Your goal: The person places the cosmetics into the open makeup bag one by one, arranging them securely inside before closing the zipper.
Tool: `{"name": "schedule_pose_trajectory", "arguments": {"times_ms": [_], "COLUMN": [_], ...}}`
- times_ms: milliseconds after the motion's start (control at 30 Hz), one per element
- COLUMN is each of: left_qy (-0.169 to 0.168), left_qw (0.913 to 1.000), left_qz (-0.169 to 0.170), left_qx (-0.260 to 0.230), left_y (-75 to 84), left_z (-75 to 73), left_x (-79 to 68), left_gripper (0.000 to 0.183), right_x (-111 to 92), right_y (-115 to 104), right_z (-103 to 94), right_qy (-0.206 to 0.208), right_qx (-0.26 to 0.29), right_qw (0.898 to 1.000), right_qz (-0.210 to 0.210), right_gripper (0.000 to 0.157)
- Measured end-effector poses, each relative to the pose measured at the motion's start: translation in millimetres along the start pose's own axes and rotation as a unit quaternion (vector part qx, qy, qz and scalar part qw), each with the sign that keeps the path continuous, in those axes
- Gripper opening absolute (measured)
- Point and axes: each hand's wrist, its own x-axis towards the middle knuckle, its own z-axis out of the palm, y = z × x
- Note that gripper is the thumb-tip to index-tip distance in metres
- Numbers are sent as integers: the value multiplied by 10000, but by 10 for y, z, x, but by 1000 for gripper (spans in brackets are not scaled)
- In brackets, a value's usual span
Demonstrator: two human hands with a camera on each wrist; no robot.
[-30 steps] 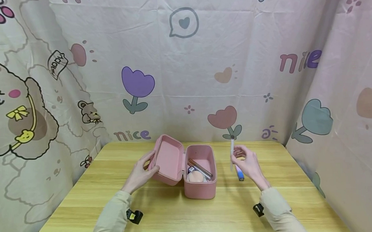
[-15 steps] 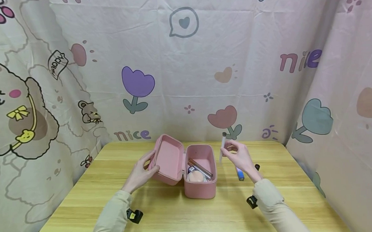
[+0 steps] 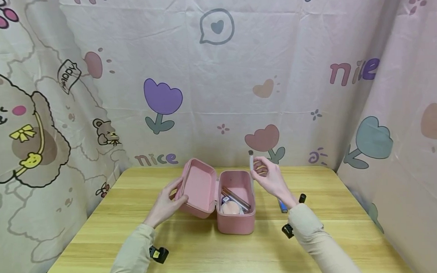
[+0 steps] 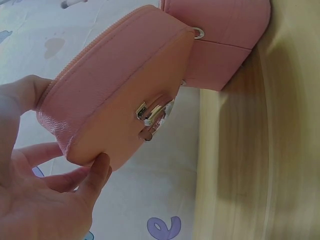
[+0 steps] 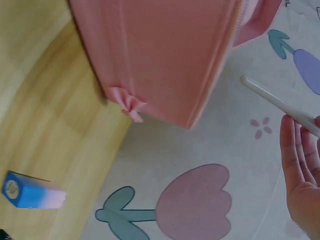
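A pink cosmetic case point(image 3: 236, 224) stands on the table with its lid point(image 3: 200, 188) tilted out to the left. My left hand point(image 3: 167, 203) grips the lid's outer edge, thumb on one side and fingers on the other; the left wrist view shows the lid's outside point(image 4: 125, 90) with a metal-fitted handle. Inside the case lie brown-and-silver tubes point(image 3: 236, 198) and a round, peach-coloured compact point(image 3: 230, 208). In my right hand point(image 3: 272, 177) a slim white makeup brush point(image 3: 251, 161) is pinched, dark tip up, at the case's right rim. Its white handle point(image 5: 267, 95) shows in the right wrist view.
A blue-and-pink small box point(image 5: 32, 190) lies on the wooden table point(image 3: 164, 251) right of the case, partly behind my right forearm in the head view. Beyond it is a small black cylinder point(image 3: 302, 198). A printed curtain point(image 3: 217, 92) hangs behind the table.
My right hand has moved left and slightly up with the makeup brush, from above the small box to the case's right rim. My left hand and the lid have stayed in place.
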Motion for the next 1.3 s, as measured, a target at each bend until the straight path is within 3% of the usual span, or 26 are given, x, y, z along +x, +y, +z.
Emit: {"name": "schedule_pose_trajectory", "arguments": {"times_ms": [300,533,700,1033,1300], "left_qy": [0,-19,-47,-42,-49], "left_qw": [9999,10000,10000,10000,10000], "left_qz": [20,-46,-37,-66,-32], "left_qx": [102,9,-5,-1,-23], "left_y": [13,7,14,15,13], "left_z": [0,-5,-8,-8,-6], "left_x": [-8,-2,-6,-10,-11], "left_gripper": [67,67,67,67,67], "right_x": [151,223,233,215,203], "right_y": [-5,76,99,95,105], "right_z": [105,223,298,429,523], "right_qy": [-338,-780,-1182,-1951,-2280], "right_qx": [-63,-676,-1207,-2184,-2608], "right_qw": [9994,9942,9841,9554,9375], "right_qz": [-34,292,543,382,336], "right_gripper": [29,17,16,6,18]}}
